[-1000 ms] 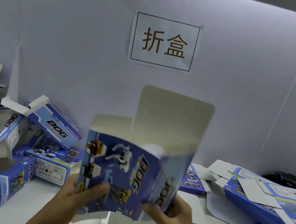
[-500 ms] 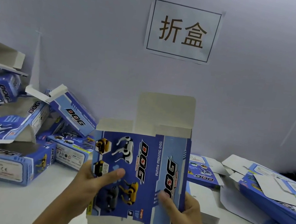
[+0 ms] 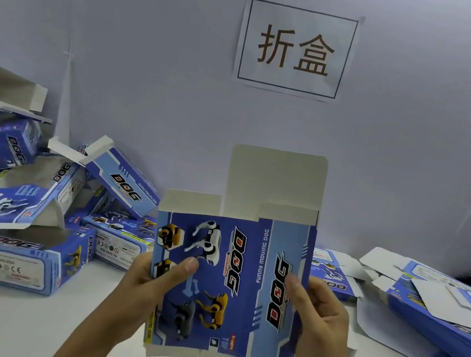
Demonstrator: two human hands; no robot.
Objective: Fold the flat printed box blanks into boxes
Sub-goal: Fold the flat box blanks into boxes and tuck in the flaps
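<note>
While both hands (image 3: 156, 283) (image 3: 319, 315) grip the flat blank (image 3: 229, 285), folded boxes (image 3: 11, 260) crowd left — blanks (image 3: 436, 306) right.

A single head-worn wide-angle camera faces forward and slightly downward, close to the box blank (image 3: 228, 282) held before it, with the wall sign (image 3: 295, 49) directly ahead above.
</note>
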